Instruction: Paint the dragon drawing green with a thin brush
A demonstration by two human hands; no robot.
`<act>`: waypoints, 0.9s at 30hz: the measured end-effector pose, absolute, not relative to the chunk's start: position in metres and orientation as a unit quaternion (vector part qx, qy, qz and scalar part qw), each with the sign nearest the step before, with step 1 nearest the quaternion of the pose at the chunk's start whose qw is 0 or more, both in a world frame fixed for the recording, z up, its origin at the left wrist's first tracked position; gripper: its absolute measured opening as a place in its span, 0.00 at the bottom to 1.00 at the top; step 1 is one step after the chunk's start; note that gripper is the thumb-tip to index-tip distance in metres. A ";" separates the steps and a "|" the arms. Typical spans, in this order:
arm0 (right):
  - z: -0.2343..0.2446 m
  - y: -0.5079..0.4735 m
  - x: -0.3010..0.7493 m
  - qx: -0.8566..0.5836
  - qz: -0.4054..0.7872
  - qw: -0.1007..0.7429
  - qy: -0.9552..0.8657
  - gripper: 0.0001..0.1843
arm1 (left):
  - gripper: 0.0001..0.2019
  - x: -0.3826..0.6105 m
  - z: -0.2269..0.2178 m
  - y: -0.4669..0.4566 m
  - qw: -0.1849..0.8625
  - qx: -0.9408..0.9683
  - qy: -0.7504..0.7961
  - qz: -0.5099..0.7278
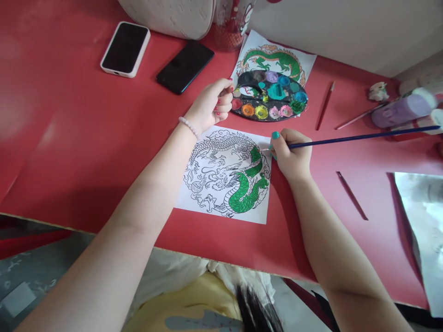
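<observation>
My right hand (293,153) is closed around a thin paintbrush with a dark blue handle (360,137). Its tip meets the upper right of a white sheet with a dragon line drawing (211,157). Green paint covers part of the dragon's body on the right; elsewhere the lines are uncoloured. My left hand (218,103), with a beaded bracelet (188,127), is curled closed above the sheet's top edge. I see nothing in its fingers, which are against or close beside the left edge of a dark paint palette (270,116). Several wells there hold different colours.
Behind the palette lies a coloured dragon picture (277,50). Two phones, one white-edged (125,48) and one black (185,67), are at upper left. A red brush (325,106), another brush (352,196) and a purple bottle (403,109) stand or lie rightward on the red table (86,152).
</observation>
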State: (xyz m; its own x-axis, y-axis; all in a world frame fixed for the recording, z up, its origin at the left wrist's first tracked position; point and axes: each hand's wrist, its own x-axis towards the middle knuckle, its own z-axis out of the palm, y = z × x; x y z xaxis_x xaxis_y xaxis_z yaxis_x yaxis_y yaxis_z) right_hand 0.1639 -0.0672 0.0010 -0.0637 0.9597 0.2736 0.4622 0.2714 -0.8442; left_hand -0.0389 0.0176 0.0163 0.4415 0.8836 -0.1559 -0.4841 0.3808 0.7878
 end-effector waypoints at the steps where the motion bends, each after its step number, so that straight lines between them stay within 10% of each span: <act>1: 0.001 -0.067 0.164 -0.531 0.286 0.434 -0.669 0.25 | 0.13 -0.039 0.016 0.018 0.779 0.341 0.292 0.438; 27: 0.002 -0.069 0.162 -0.530 0.262 0.417 -0.690 0.26 | 0.13 -0.037 0.018 0.017 0.784 0.292 0.315 0.449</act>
State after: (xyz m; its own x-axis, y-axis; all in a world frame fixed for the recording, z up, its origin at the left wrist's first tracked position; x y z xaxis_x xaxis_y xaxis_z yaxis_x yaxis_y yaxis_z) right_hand 0.1623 -0.0689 0.0023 -0.0898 0.9504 0.2977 0.5138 0.3003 -0.8036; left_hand -0.0366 0.0173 0.0176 0.3982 0.8877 -0.2313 -0.5206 0.4263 0.7398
